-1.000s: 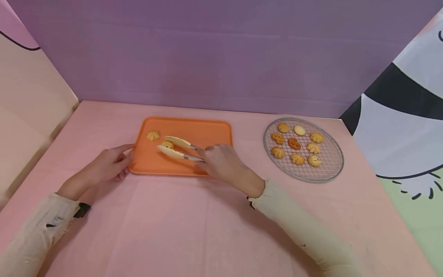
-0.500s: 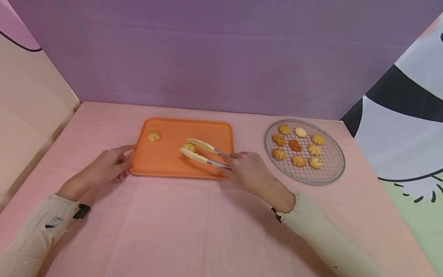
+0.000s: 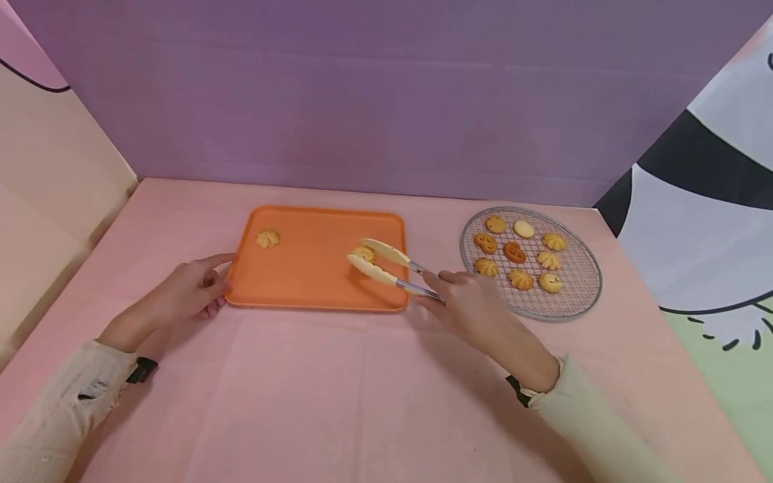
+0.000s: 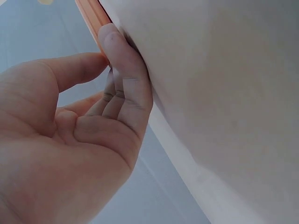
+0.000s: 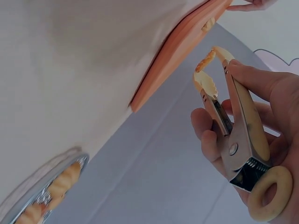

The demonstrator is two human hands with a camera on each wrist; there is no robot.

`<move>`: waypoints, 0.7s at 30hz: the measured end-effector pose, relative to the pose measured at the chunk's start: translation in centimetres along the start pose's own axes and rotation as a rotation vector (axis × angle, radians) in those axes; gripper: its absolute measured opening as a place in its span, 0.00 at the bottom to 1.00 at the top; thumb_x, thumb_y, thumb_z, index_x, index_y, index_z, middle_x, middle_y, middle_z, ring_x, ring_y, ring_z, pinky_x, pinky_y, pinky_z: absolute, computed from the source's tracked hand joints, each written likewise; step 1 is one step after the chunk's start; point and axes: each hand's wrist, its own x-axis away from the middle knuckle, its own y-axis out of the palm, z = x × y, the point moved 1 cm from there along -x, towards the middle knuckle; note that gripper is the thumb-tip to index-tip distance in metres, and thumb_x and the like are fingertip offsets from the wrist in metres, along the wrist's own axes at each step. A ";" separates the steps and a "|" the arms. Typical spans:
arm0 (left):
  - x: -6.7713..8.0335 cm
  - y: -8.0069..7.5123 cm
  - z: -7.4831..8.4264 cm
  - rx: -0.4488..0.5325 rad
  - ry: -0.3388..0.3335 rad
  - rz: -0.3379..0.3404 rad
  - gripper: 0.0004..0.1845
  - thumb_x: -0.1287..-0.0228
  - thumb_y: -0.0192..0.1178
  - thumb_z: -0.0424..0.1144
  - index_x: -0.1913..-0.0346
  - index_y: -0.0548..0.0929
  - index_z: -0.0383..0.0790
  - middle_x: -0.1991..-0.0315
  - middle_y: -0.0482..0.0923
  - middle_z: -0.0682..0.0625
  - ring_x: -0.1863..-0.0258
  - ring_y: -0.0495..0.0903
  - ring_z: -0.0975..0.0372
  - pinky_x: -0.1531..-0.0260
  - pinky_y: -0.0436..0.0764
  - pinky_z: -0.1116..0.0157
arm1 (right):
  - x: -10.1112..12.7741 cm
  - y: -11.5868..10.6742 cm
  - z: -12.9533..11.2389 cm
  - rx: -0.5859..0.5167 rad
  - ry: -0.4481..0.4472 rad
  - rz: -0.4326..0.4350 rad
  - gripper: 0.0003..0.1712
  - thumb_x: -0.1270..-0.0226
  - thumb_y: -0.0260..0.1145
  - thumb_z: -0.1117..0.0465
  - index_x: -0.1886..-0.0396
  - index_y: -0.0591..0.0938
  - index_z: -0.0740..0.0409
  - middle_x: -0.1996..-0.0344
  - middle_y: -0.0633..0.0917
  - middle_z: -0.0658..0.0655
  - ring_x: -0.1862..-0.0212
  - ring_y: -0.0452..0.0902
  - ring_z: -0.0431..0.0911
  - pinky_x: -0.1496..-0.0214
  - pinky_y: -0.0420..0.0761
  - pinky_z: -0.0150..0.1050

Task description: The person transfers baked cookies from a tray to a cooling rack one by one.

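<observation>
In the head view my right hand [image 3: 474,305] grips a pair of tongs [image 3: 392,272] with cream tips and metal arms. Between the tips a ridged, piped-style cookie [image 3: 365,254] is held above the right part of an orange tray [image 3: 302,272]; the right wrist view shows this cookie [image 5: 206,61] raised off the tray. My left hand [image 3: 187,292] pinches the tray's left edge, its thumb and a fingertip meeting at the rim in the left wrist view. Another swirled cookie [image 3: 268,239] lies at the tray's upper left.
To the right a round wire rack [image 3: 574,302] bears several cookies, among them a pretzel-shaped one [image 3: 514,252] and a pale round one [image 3: 523,229]. A pink cloth [image 3: 290,396] covers the table, and a purple wall [image 3: 386,100] rises behind it.
The tongs, with the cookie between their tips, have travelled right across the tray, carried by my right hand. The left hand and the tray have stayed in place.
</observation>
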 end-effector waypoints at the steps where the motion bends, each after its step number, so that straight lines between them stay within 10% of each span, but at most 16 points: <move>1: 0.0 0.0 0.0 -0.002 -0.002 0.000 0.34 0.30 0.58 0.29 0.25 0.56 0.27 0.75 0.78 0.47 0.80 0.78 0.58 0.78 0.82 0.65 | 0.2 -0.2 0.1 0.002 0.007 0.001 0.21 0.43 0.77 0.53 0.56 0.87 0.63 0.79 0.82 0.53 0.82 0.76 0.44 0.85 0.70 0.36; 9: 0.0 0.0 0.1 0.000 -0.019 0.000 0.35 0.30 0.59 0.29 0.25 0.56 0.27 0.74 0.78 0.46 0.80 0.78 0.58 0.78 0.82 0.65 | 2.7 -1.4 1.6 -0.011 0.064 0.030 0.23 0.44 0.77 0.52 0.54 0.88 0.64 0.75 0.86 0.57 0.81 0.77 0.45 0.82 0.75 0.39; 17: 0.1 0.1 0.1 -0.009 -0.001 0.010 0.34 0.30 0.59 0.29 0.26 0.57 0.26 0.75 0.78 0.46 0.80 0.78 0.58 0.79 0.82 0.64 | 4.5 -2.0 3.0 0.020 0.101 0.074 0.44 0.26 0.40 0.31 0.54 0.88 0.62 0.72 0.88 0.60 0.83 0.77 0.47 0.85 0.70 0.38; 21: 0.0 0.2 0.2 -0.010 0.000 0.010 0.35 0.30 0.59 0.28 0.26 0.57 0.26 0.75 0.78 0.47 0.80 0.78 0.58 0.79 0.82 0.65 | 5.1 -2.5 3.5 0.028 0.096 0.067 0.29 0.29 0.62 0.40 0.53 0.88 0.62 0.74 0.87 0.59 0.82 0.77 0.47 0.85 0.70 0.39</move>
